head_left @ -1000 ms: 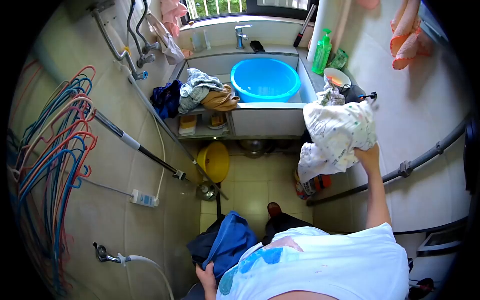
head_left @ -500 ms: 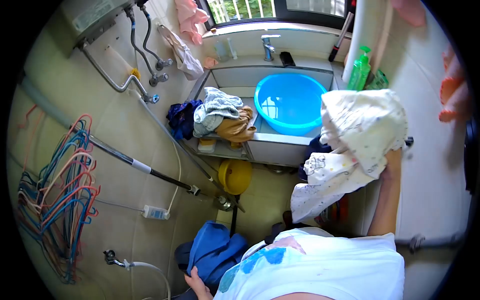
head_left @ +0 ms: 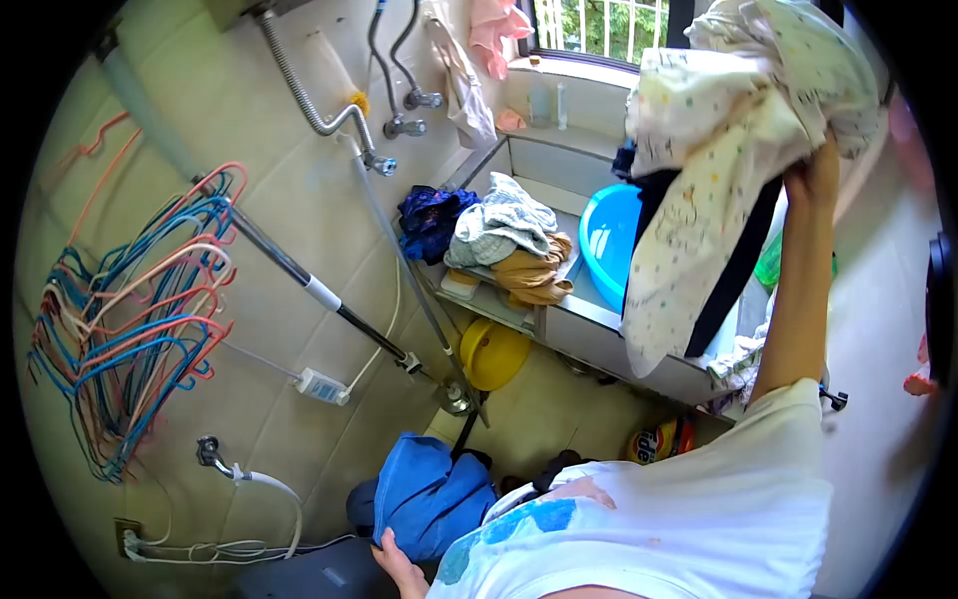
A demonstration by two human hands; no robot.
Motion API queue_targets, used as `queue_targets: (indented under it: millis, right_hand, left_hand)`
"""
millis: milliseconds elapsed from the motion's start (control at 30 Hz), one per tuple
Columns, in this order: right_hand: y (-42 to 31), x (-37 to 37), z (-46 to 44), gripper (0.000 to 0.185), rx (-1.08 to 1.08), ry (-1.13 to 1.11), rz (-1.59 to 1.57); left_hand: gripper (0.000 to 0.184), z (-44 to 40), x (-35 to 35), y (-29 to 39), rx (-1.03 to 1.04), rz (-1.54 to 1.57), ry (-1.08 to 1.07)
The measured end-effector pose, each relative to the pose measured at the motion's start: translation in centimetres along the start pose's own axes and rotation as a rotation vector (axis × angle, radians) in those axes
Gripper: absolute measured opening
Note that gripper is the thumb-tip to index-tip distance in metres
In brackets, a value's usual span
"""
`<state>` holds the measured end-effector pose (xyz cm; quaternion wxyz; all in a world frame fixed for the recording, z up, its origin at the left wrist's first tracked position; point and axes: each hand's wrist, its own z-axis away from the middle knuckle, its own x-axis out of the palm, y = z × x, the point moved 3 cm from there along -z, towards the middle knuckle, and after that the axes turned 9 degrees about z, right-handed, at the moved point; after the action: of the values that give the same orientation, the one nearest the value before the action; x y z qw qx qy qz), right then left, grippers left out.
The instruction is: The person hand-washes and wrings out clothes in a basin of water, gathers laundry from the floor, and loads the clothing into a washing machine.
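Observation:
My right hand point(head_left: 818, 178), raised at the upper right, is closed on a white patterned garment point(head_left: 689, 220) with small printed figures. A dark navy cloth point(head_left: 740, 275) hangs together with it. Part of the blue basin point(head_left: 607, 240) in the sink is hidden behind these clothes. Down near my body, my left hand point(head_left: 401, 569) is closed on the edge of a blue garment point(head_left: 434, 499). On the left end of the sink unit lie a grey-white knit cloth point(head_left: 504, 225), a brown cloth point(head_left: 536, 274) and a dark blue patterned cloth point(head_left: 434, 222).
Several hangers point(head_left: 150, 309) hang in a bunch from a pole point(head_left: 319, 290) along the left wall. A yellow basin point(head_left: 496, 354) stands on the floor below the sink. A bag of detergent point(head_left: 659, 441) sits under the right side. Pipes and valves point(head_left: 404, 127) jut from the wall.
My right hand has lifted the white patterned garment up, with the navy cloth now showing beneath it. The view has turned right-to-left. My left hand stays on the blue garment.

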<state>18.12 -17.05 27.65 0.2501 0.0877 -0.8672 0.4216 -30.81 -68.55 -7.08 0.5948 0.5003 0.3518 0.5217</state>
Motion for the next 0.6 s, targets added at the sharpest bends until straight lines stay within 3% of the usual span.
queue_targets:
  millis: [100,200,233,300,400,467,600]
  right_hand:
    - [0.3,4.6,-3.8,0.036,-0.108,0.109,0.019]
    - [1.4,8.3,-7.6,0.036,-0.163,0.142,-0.158]
    - [1.4,10.2,-7.2,0.033,-0.124,0.250,-0.049]
    - [2.1,12.6,-8.7,0.035,-0.202,0.118,-0.118]
    - [5.0,14.9,-10.8,0.047,-0.250,0.259,-0.242]
    - [7.5,16.2,-12.5,0.047,-0.294,0.216,-0.260]
    - [14.4,17.3,-14.7,0.042,-0.360,0.185,-0.329]
  left_hand:
    - [0.045,-0.7,-0.8,-1.1,-0.052,-0.004,-0.042]
    - [0.045,-0.3,-0.8,-2.2,-0.039,-0.004,-0.034]
    - [0.045,0.2,-0.8,-2.1,-0.045,-0.007,-0.023]
    - [0.044,1.5,0.4,-1.2,-0.020,-0.034,0.016]
    - [0.046,3.2,1.3,-0.1,-0.021,-0.109,0.069]
    - [0.049,3.9,2.2,-0.3,-0.008,-0.090,0.090]
    - [0.050,7.4,5.7,3.4,0.089,-0.533,0.291]
